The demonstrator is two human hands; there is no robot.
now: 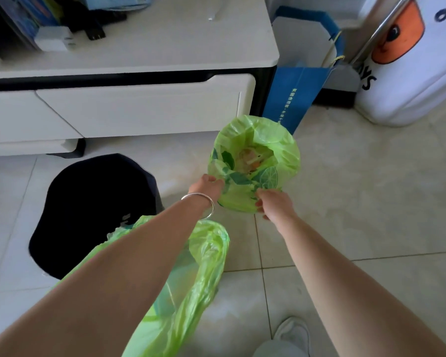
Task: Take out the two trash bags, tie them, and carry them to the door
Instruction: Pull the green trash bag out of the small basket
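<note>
- Cabinet (pixel 139 106) w/ drawers runs along top left; it's just backdrop, nothing on it is part of the job.
- Black bin (pixel 93 210) on the tile floor, left of centre. Looks unlined, so prob. one bag came out of it.
- Near bag (pixel 206 274), green, lies slack on the floor just right of the bin, partly under the left forearm. Mouth open, not tied. Prob. parked there to free both hands.
- Left hand (pixel 206 188), bangle on wrist, at the left edge of the far bag's rim. Fingers curled together, pinching the plastic.
- Far bag (pixel 255 155), green, upright on the floor ahead, near the cabinet's right end; mouth open, scraps visible inside. Held at two rim points, likely to gather the top for a knot.
- Right hand (pixel 274 204) at the rim's near-right edge. Fingers bent, close together, nipping a fold; thumb tip hidden, can't tell exact grip.
- Blue paper bag (pixel 294 96) and white container (pixel 410 60) stand behind, apart from both hands.
- Judgement: tying stage, neither bag knotted, door not in view.
</note>
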